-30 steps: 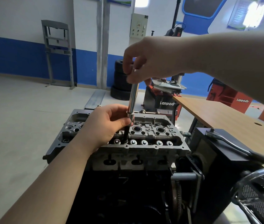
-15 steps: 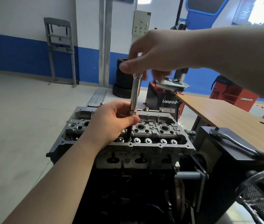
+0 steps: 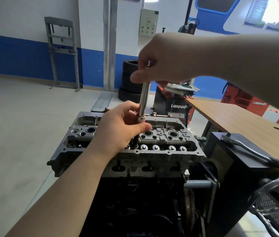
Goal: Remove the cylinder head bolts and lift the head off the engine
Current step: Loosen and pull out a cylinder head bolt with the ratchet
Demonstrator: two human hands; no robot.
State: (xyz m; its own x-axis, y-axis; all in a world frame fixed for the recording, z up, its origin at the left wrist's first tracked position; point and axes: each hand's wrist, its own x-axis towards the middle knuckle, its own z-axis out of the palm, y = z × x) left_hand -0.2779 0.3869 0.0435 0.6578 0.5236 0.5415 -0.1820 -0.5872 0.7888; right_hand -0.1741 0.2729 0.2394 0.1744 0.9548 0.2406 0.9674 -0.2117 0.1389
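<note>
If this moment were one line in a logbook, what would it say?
step: bolt removal | left hand: grips extension bar low | right hand: grips its top | cylinder head: on engine | ratchet: unused

Cylinder head (image 3: 161, 151): bare grey cast aluminium, cover off, sitting flat on the dark engine block (image 3: 135, 202). Round wells along the middle, row of shiny round caps along the near edge. Chrome extension bar (image 3: 144, 100) stands near-upright over the head, slightly tilted, dark lower end down in a hole at the near edge. Bolt itself hidden.
</note>
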